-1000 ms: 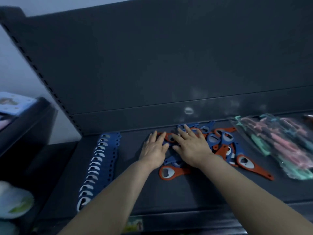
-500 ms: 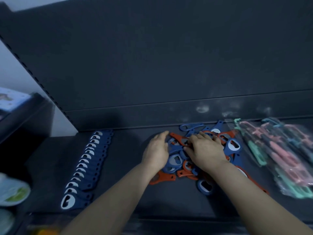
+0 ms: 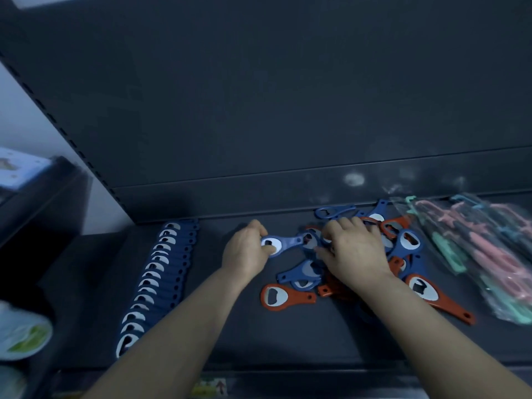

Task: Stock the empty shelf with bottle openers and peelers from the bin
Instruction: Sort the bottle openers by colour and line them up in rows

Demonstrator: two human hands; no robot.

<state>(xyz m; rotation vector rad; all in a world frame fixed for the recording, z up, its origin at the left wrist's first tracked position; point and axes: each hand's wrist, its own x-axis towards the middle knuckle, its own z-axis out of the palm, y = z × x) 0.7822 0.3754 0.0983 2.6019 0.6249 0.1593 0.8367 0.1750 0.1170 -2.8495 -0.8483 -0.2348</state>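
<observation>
One long row of blue bottle openers (image 3: 161,280) on the left part of the dark shelf (image 3: 288,341), laid flat and overlapped head over head, running from the back wall toward the front edge.

Right of that row and apart from it, left hand (image 3: 244,251), thumb and fingertips pinched on the round metal head of a single blue opener (image 3: 288,243), handle pointing right toward the pile.

Next, one orange opener (image 3: 285,296) lying flat near the front, just beside the pile.

Then right hand (image 3: 354,254), palm down on a loose pile of blue and orange openers (image 3: 406,243), fingers bent in among them; cannot tell whether gripping any one.

At the pile's front right edge, a second orange opener (image 3: 437,298), handle angled toward the front right.

Furthest right, clear bags of pink and mint peelers (image 3: 475,249), just beside the pile, on the same shelf.
</observation>
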